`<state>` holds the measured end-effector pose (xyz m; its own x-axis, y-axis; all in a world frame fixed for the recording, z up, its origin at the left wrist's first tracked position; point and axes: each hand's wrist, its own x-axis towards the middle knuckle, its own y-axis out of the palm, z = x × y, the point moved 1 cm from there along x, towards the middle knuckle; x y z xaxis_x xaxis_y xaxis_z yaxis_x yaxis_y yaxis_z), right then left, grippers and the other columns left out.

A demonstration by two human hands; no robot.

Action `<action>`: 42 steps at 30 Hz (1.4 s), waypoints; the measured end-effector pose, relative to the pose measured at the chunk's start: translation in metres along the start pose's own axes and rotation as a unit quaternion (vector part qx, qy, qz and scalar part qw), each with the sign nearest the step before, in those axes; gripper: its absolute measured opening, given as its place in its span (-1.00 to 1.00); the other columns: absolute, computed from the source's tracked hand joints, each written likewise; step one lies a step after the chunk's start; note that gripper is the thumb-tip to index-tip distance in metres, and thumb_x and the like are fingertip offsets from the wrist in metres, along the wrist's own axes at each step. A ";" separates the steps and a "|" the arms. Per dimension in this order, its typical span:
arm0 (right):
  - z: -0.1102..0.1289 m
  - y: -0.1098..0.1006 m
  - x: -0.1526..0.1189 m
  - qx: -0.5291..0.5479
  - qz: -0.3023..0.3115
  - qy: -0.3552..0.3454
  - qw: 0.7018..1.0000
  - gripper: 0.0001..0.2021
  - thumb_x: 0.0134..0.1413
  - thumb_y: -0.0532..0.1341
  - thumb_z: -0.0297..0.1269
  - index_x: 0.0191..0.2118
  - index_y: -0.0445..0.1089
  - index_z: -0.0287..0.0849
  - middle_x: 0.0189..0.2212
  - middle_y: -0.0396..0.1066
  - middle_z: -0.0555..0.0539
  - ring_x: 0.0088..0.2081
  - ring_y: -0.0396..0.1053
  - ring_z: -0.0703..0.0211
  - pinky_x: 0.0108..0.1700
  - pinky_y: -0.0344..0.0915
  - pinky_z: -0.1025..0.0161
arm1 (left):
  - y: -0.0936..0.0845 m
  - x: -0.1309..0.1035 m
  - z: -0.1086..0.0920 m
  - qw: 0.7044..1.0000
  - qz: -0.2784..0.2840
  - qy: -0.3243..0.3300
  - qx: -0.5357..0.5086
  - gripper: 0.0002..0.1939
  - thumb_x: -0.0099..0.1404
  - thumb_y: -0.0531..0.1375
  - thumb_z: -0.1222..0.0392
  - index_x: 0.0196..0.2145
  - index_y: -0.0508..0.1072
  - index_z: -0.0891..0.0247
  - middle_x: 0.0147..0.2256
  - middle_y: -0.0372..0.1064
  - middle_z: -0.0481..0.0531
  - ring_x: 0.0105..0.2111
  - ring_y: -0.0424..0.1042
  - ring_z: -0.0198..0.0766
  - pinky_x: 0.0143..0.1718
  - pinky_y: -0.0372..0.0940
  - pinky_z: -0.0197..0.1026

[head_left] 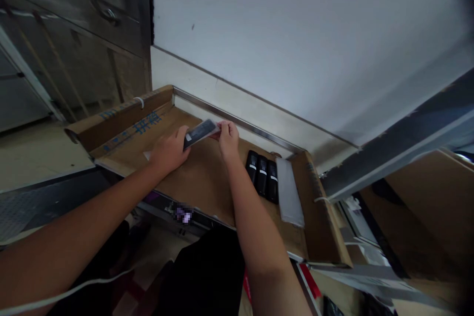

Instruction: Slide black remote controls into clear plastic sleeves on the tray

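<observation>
My left hand [168, 150] is closed round one end of a long black item [201, 131] with a small white label, which sits in a clear plastic bag. At the other end, my right hand [228, 140] pinches the bag's edge between thumb and fingers. Both hands are above the cardboard tray [207, 182]. To the right of my right forearm, three similar black items [262, 176] with white labels lie side by side. Beside them is a flat stack of translucent plastic bags [290, 192]. What the black items are, I cannot tell.
The tray has raised cardboard flaps at its left [122, 118] and right [318, 212]. A white wall panel [296, 49] rises behind it. On the right stands a large cardboard box [433, 212]. A white cable [92, 282] crosses the lower left.
</observation>
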<state>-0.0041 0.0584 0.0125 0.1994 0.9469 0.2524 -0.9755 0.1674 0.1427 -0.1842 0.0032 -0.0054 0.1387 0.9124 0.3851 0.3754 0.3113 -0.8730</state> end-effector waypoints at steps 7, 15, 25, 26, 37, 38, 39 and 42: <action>0.002 0.009 -0.008 0.060 0.065 0.057 0.994 -0.74 0.08 0.33 -0.10 -0.38 0.26 -0.08 -0.48 0.42 0.10 -0.41 0.46 0.26 -0.24 0.53 0.23 | -0.003 -0.001 -0.006 0.998 -0.029 0.001 0.050 -0.49 0.39 0.07 0.18 0.25 0.20 0.31 0.04 0.38 0.33 0.04 0.39 0.17 0.02 0.22 0.11; 0.015 0.001 -0.006 0.049 -0.001 -0.004 0.999 -0.75 0.16 0.25 -0.08 -0.36 0.20 -0.05 -0.48 0.36 0.12 -0.43 0.42 0.28 -0.29 0.48 0.28 | -0.004 -0.003 -0.006 0.998 -0.037 -0.028 0.037 -0.38 0.36 0.12 0.14 0.32 0.12 0.30 0.11 0.37 0.36 0.10 0.36 0.20 0.08 0.18 0.17; 0.034 -0.014 -0.003 0.068 -0.015 -0.069 0.995 -0.78 0.18 0.25 -0.11 -0.33 0.20 -0.04 -0.38 0.42 0.09 -0.35 0.45 0.29 -0.30 0.47 0.32 | 0.011 0.006 0.007 0.999 -0.001 -0.009 -0.040 -0.47 0.33 0.15 0.09 0.21 0.21 0.22 -0.06 0.47 0.24 -0.10 0.48 0.08 -0.10 0.32 0.01; 0.035 -0.015 -0.003 0.068 -0.022 -0.064 0.995 -0.79 0.19 0.24 -0.11 -0.32 0.20 -0.04 -0.37 0.43 0.09 -0.35 0.45 0.30 -0.29 0.47 0.32 | 0.012 0.006 0.007 0.999 0.005 0.001 -0.045 -0.49 0.33 0.15 0.10 0.20 0.22 0.21 -0.07 0.48 0.23 -0.11 0.48 0.06 -0.10 0.32 0.01; 0.028 -0.033 0.011 0.127 -0.142 -0.061 0.980 -0.75 0.20 0.23 -0.12 -0.33 0.12 -0.04 -0.45 0.33 0.17 -0.47 0.40 0.39 -0.35 0.44 0.40 | 0.004 0.003 0.001 0.998 0.014 0.016 -0.052 -0.51 0.28 0.15 0.24 0.16 0.26 0.20 -0.02 0.46 0.23 -0.04 0.46 0.05 -0.04 0.31 0.00; 0.028 -0.031 0.010 0.123 -0.132 -0.058 0.982 -0.75 0.20 0.23 -0.12 -0.33 0.13 -0.04 -0.45 0.33 0.17 -0.47 0.40 0.39 -0.36 0.44 0.41 | 0.005 0.004 0.001 0.998 0.012 0.016 -0.052 -0.51 0.28 0.15 0.24 0.17 0.25 0.20 -0.02 0.46 0.24 -0.03 0.45 0.05 -0.04 0.31 0.00; 0.028 -0.030 0.009 0.121 -0.116 -0.054 0.984 -0.76 0.19 0.24 -0.12 -0.33 0.14 -0.04 -0.45 0.34 0.16 -0.47 0.40 0.39 -0.37 0.44 0.42 | 0.005 0.004 0.001 0.999 0.011 0.015 -0.049 -0.50 0.28 0.15 0.24 0.17 0.25 0.21 -0.02 0.46 0.24 -0.03 0.45 0.06 -0.05 0.31 0.01; 0.032 -0.029 0.009 0.131 -0.092 -0.056 0.985 -0.79 0.19 0.24 -0.15 -0.31 0.17 -0.04 -0.42 0.38 0.14 -0.44 0.42 0.38 -0.34 0.46 0.41 | 0.005 0.004 0.001 0.999 0.012 0.012 -0.033 -0.53 0.30 0.13 0.24 0.16 0.26 0.22 -0.05 0.46 0.25 -0.05 0.46 0.07 -0.05 0.30 0.02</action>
<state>0.0288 0.0529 0.0412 0.3944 0.8681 0.3015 -0.8672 0.2430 0.4346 -0.1821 0.0086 -0.0086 0.1713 0.9125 0.3714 0.4312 0.2696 -0.8611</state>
